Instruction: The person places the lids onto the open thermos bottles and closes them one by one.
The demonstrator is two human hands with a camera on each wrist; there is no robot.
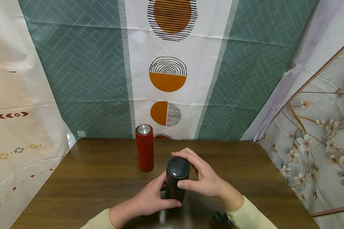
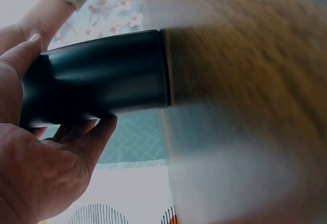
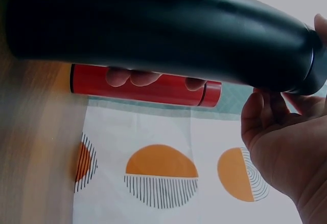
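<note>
A black thermos stands upright on the wooden table, its base against the tabletop in the left wrist view. My left hand grips its body, thumb on the near side and fingers around the far side. Around the thermos's dark, glossy-topped lid, my right hand curls its thumb and fingers. The right wrist view shows the fingers of the right hand at the lid end, with left fingertips showing along the body. Behind and to the left, a red thermos with a silver-topped lid stands upright, untouched.
The brown wooden table ends at a patterned green and white cloth hanging behind it. A floral cloth hangs on the right and a cream cloth on the left. A black device sits at the right wrist.
</note>
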